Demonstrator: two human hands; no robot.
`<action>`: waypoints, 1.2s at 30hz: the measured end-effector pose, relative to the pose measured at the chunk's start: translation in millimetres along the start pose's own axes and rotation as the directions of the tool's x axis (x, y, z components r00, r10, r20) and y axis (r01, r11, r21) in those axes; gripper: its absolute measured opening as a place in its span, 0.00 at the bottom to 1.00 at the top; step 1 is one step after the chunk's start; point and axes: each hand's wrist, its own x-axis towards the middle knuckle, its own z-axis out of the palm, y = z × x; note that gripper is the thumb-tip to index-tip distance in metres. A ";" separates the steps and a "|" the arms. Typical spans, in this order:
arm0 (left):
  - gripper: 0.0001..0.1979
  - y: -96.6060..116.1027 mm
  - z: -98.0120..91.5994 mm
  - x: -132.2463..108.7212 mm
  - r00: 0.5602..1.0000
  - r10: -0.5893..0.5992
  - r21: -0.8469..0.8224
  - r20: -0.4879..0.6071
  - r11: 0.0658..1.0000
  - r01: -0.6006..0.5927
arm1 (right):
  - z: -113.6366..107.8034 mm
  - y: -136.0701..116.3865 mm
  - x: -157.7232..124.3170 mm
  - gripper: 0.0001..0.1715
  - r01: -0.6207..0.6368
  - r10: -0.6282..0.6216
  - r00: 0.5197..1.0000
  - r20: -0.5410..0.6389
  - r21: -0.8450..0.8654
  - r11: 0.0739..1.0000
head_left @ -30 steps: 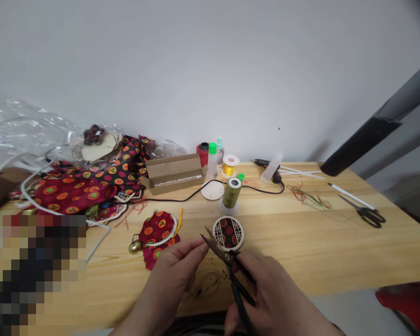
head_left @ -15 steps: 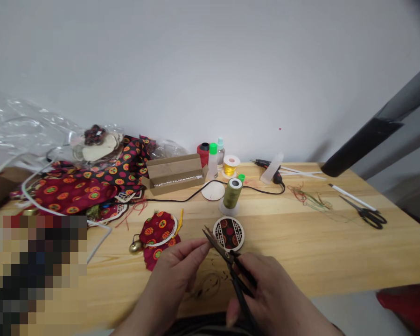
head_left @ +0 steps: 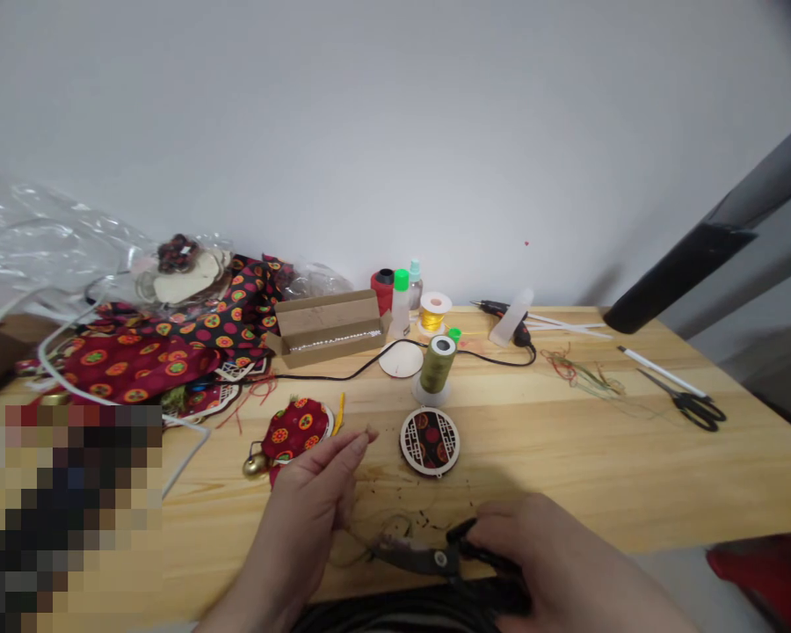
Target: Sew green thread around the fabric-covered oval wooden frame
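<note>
My right hand (head_left: 554, 571) grips the handles of small black scissors (head_left: 428, 556), which now lie low and almost flat at the near table edge, blades pointing left. My left hand (head_left: 309, 501) is closed in a pinch, thumb and forefinger together just left of the round wooden lattice disc (head_left: 430, 440); whatever it pinches is too thin to make out. A loose tangle of dark thread (head_left: 395, 527) lies on the wood between the hands. A red patterned fabric piece with a brass bell (head_left: 290, 432) sits just beyond my left hand.
An olive thread spool (head_left: 436, 363), a gold spool (head_left: 433, 310), small bottles (head_left: 400, 303), a cardboard box (head_left: 330, 327) and a glue gun with cord (head_left: 507, 321) stand further back. Patterned fabric (head_left: 145, 352) is heaped at left. Black scissors (head_left: 689, 404) lie far right.
My right hand has lowered the scissors from in front of the disc down to the near table edge, blades now level. My left hand has moved left and away from the blades.
</note>
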 end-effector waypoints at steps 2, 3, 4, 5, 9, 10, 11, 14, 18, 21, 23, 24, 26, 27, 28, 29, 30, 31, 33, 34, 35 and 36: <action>0.20 0.6 -1.4 0.9 1.000 0.010 -0.046 -0.010 0.999 -0.011 | -6.3 5.9 -9.1 0.20 -0.051 0.051 0.999 0.015 -0.035 0.998; 0.20 0.8 -1.8 1.2 1.000 0.017 -0.059 -0.016 0.998 -0.018 | -9.9 10.7 -13.3 0.18 -0.080 0.081 0.997 0.018 -0.054 0.995; 0.20 1.1 -1.9 1.3 1.000 0.023 -0.068 -0.021 0.997 -0.025 | -14.0 17.1 -16.9 0.14 -0.114 0.114 0.993 0.005 -0.083 0.990; 0.19 1.3 -1.9 1.2 0.999 0.028 -0.074 -0.024 0.997 -0.030 | -18.5 25.0 -19.6 0.09 -0.154 0.153 0.988 -0.020 -0.116 0.981; 0.18 2.2 -1.4 -0.4 1.000 0.019 -0.083 -0.015 0.996 -0.021 | -37.1 68.7 -22.3 0.10 -0.431 0.318 0.880 -0.353 -0.310 0.848; 0.18 2.1 -1.4 -0.9 1.000 0.014 -0.081 -0.009 0.997 -0.014 | -40.7 80.8 -21.6 0.13 -0.516 0.360 0.829 -0.429 -0.338 0.787; 0.18 1.9 -1.5 -1.4 1.000 0.008 -0.079 -0.002 0.997 -0.008 | -43.5 92.3 -20.8 0.14 -0.573 0.378 0.788 -0.486 -0.355 0.738; 0.17 0.0 -1.9 -2.3 1.000 0.002 -0.070 0.014 0.998 -0.002 | -45.4 118.4 -18.7 0.14 -0.609 0.344 0.751 -0.563 -0.389 0.691; 0.17 -2.0 -0.9 -2.5 0.999 0.012 -0.028 0.038 1.000 -0.011 | -31.6 119.0 -12.5 0.13 -0.534 0.086 0.749 -0.657 -0.521 0.666; 0.17 -1.8 1.4 -3.0 0.999 0.007 -0.009 0.043 1.000 -0.006 | -10.8 94.0 0.4 0.12 -0.304 -0.230 0.762 -0.605 -0.647 0.699; 0.17 -1.5 2.8 -3.6 0.999 -0.002 -0.006 0.046 1.000 0.002 | 5.6 74.1 12.7 0.12 -0.054 -0.334 0.823 -0.460 -0.647 0.760; 0.17 -1.6 3.2 -3.9 0.999 -0.003 -0.005 0.046 1.000 0.003 | 13.6 65.5 19.4 0.12 0.034 -0.385 0.827 -0.409 -0.648 0.761; 0.17 -2.0 3.5 -4.3 0.999 -0.006 -0.006 0.047 1.000 0.006 | 27.2 52.7 32.2 0.12 0.175 -0.490 0.814 -0.313 -0.672 0.720; 0.17 -2.4 3.2 -4.4 0.999 -0.006 -0.008 0.048 1.000 0.007 | 32.2 48.5 37.8 0.10 0.222 -0.531 0.805 -0.265 -0.694 0.684; 0.17 -2.7 2.9 -4.5 0.999 -0.008 -0.010 0.050 1.000 0.008 | 36.0 45.3 42.5 0.08 0.247 -0.556 0.800 -0.225 -0.721 0.647; 0.17 -3.0 2.4 -4.5 0.999 -0.007 -0.011 0.050 1.000 0.008 | 38.6 42.9 46.3 0.06 0.257 -0.568 0.802 -0.187 -0.750 0.610; 0.18 -3.3 1.9 -4.4 0.999 -0.006 -0.009 0.050 1.000 0.007 | 40.1 40.9 49.3 0.05 0.259 -0.577 0.802 -0.156 -0.778 0.572; 0.18 -3.5 1.4 -4.4 0.999 -0.004 -0.006 0.046 1.000 0.004 | 40.8 39.1 51.5 0.06 0.257 -0.581 0.804 -0.131 -0.804 0.537; 0.18 -3.7 0.5 -4.4 0.999 -0.003 -0.001 0.036 1.000 0.004 | 40.8 36.1 54.5 0.08 0.260 -0.594 0.799 -0.091 -0.839 0.478; 0.18 -3.8 0.1 -4.4 0.999 -0.004 -0.002 0.034 1.000 0.005 | 40.3 34.7 55.9 0.09 0.266 -0.606 0.791 -0.080 -0.848 0.459; 0.18 -3.8 -0.4 -4.5 0.999 -0.006 -0.004 0.035 1.000 0.006 | 39.4 33.4 57.4 0.09 0.276 -0.620 0.781 -0.074 -0.850 0.449; 0.18 -3.9 -1.0 -4.6 0.999 -0.008 -0.008 0.040 1.000 0.009 | 37.7 32.0 59.0 0.09 0.281 -0.625 0.776 -0.077 -0.846 0.453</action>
